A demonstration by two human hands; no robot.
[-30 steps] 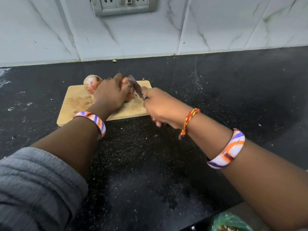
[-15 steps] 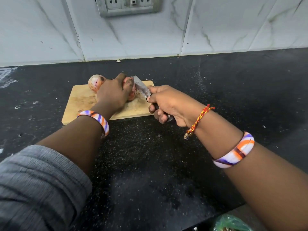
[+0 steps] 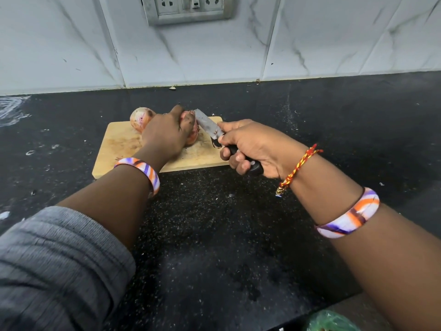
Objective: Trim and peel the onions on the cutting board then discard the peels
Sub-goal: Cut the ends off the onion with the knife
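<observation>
I see my left hand (image 3: 167,137) on top of one onion (image 3: 192,133), and its fingers (image 3: 188,120) curl round it and hold it down on the cutting board (image 3: 119,149). My right hand (image 3: 253,146) grips the black handle of the knife (image 3: 208,124), fingers wrapped tight. The blade tip sits right beside my left fingertips, against the onion. A second onion (image 3: 140,119) lies just behind my left hand (still with its skin on). The board lies on a dark speckled desk (image 3: 214,235), and behind my fingers is a white marble wall (image 3: 334,37) with a socket plate (image 3: 188,8).
</observation>
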